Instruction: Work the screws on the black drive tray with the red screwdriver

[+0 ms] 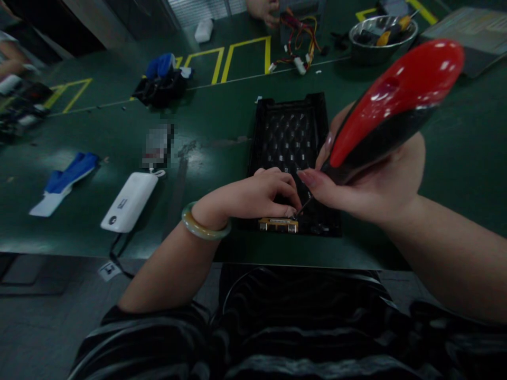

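My right hand [376, 174] is wrapped round the red and black handle of a screwdriver [396, 100]. Its thin shaft slants down and left to the right end of a small circuit board [273, 224] with metal ports. The board lies at the near edge of a black plastic casing [289, 129] with a patterned inside. My left hand [273, 192], a bangle on its wrist, rests over the casing. Its thumb and curled fingers come together beside the screwdriver tip and touch the board; what is between them, if anything, is too small to make out.
On the left lie a white power bank [130, 203] with a cable and blue-and-white gloves [67, 182]. Further back are a black box with blue cloth [160, 79], bundled wires [301, 39] and a metal bowl of tools [382, 53]. Other people's hands show at the far side.
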Motion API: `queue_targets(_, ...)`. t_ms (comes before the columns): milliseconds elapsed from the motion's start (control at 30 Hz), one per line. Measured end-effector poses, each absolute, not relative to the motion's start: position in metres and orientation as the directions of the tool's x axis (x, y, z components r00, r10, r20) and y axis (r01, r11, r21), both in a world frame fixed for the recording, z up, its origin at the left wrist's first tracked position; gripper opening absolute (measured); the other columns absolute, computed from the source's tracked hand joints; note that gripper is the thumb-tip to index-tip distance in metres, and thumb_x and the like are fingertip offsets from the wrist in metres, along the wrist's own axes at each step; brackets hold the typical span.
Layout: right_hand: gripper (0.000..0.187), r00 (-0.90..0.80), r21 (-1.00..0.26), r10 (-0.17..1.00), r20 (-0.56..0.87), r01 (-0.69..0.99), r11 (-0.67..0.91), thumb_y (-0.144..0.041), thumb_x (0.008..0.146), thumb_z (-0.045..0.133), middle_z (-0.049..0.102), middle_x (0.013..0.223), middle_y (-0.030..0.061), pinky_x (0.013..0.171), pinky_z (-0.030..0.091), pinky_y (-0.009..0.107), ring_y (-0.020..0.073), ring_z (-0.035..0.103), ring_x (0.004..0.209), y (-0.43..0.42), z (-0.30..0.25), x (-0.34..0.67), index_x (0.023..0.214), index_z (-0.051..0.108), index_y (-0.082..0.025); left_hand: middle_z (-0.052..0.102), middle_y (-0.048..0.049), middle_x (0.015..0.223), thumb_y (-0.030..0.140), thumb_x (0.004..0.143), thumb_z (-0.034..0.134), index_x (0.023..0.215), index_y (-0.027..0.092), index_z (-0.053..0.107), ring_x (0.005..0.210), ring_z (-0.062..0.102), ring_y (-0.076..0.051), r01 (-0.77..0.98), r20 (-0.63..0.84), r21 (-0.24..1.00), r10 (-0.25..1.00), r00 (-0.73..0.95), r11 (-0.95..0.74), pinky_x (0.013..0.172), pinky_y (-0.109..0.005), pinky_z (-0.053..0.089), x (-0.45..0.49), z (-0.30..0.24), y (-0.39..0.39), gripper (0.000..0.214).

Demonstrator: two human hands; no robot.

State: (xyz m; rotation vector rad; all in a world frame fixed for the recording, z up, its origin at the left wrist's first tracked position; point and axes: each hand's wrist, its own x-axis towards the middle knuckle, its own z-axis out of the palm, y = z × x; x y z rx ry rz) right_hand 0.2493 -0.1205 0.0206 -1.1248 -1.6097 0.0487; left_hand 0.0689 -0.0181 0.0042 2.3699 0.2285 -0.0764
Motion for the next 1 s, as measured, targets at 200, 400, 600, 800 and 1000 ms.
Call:
queue_targets(200,0.029,0.072,-0.564,0.691,0.719,0.640,0.521,-0.046,0.075,0.073,0.061,0.083,0.0005,0.081,0.060,0.045,0.0258,0.068,0.090,-0.1231,0.0211,0.2497,0.089,0.057,-0.026,0.065,-0.0021,0.109,0.027,0.089,0.061,0.100,0.023,0.074,0.116,0.053,-0.022,0.162,-0.083,0.699,0.146,0.986,-0.696,0.106,-0.039,0.033,0.0676,0.0059,-0.0175,0.017)
queue_targets(400,0.029,0.075,-0.561,0.672,0.737,0.621,0.547,-0.041,0.071,0.076,0.062,0.084,0.0018,0.083,0.059,0.046,0.0276,0.067,0.092,-0.1219,0.0212,0.2482,0.086,0.057,-0.025,0.065,-0.0017,0.108,0.030,0.083,0.069,0.093,0.023,0.075,0.113,0.053,-0.022,0.175,-0.099,0.658,0.146,0.984,-0.733,0.106,-0.037,0.033,0.0666,0.0050,-0.0169,0.013)
queue_targets(600,0.031,0.058,-0.547,0.670,0.741,0.630,0.551,-0.044,0.071,0.076,0.064,0.087,0.0021,0.080,0.060,0.043,0.0263,0.068,0.090,-0.1201,0.0229,0.2471,0.088,0.057,-0.026,0.064,-0.0030,0.104,0.033,0.082,0.071,0.092,0.022,0.075,0.111,0.053,-0.022,0.184,-0.094,0.599,0.160,0.983,-0.779,0.104,-0.037,0.034,0.0674,0.0065,-0.0171,0.016)
queue_targets(800,0.034,0.089,-0.543,0.638,0.765,0.623,0.564,-0.046,0.069,0.076,0.062,0.076,0.0004,0.071,0.059,0.041,0.0227,0.066,0.076,-0.1184,0.0216,0.2486,0.088,0.059,-0.023,0.065,-0.0032,0.105,0.033,0.085,0.069,0.090,0.022,0.076,0.106,0.054,-0.020,0.166,-0.087,0.559,0.142,0.986,-0.813,0.100,-0.036,0.036,0.0656,0.0084,-0.0179,0.015)
queue_targets(1000,0.030,0.062,-0.536,0.640,0.766,0.611,0.583,-0.043,0.070,0.076,0.063,0.082,0.0020,0.073,0.060,0.042,0.0245,0.067,0.082,-0.1181,0.0208,0.2490,0.083,0.057,-0.024,0.064,-0.0038,0.105,0.033,0.084,0.070,0.091,0.021,0.076,0.106,0.053,-0.021,0.169,-0.076,0.558,0.153,0.985,-0.813,0.101,-0.037,0.035,0.0646,0.0080,-0.0185,0.015)
